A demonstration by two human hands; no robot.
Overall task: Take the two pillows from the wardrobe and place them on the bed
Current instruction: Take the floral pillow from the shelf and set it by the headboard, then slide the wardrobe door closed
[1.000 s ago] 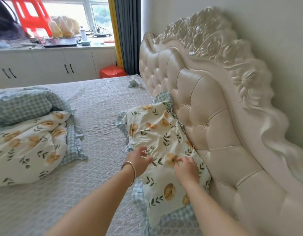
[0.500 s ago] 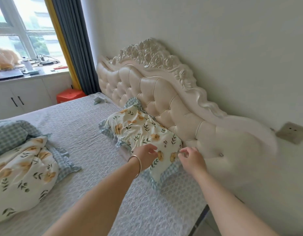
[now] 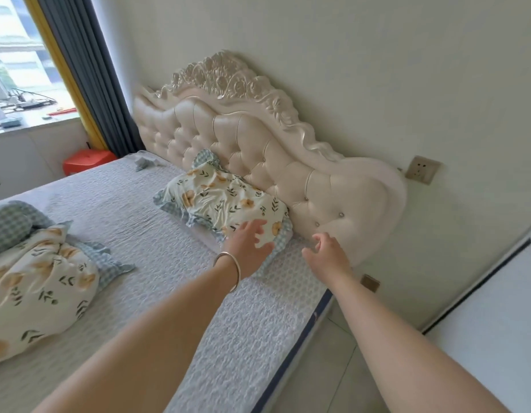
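Plump floral pillow [image 3: 225, 201] against tufted headboard [image 3: 288, 162], both hands loose-fingered

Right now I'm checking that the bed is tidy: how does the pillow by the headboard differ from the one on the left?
The pillow by the headboard leans against the headboard, fairly smooth; the left pillow lies mid-bed, crumpled. The left hand hovers over the headboard pillow's near end, fingers spread; nothing touches the left pillow. Both share the floral print with a blue checked frill.

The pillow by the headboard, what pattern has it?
Cream with orange flowers and a blue checked frill; head view.
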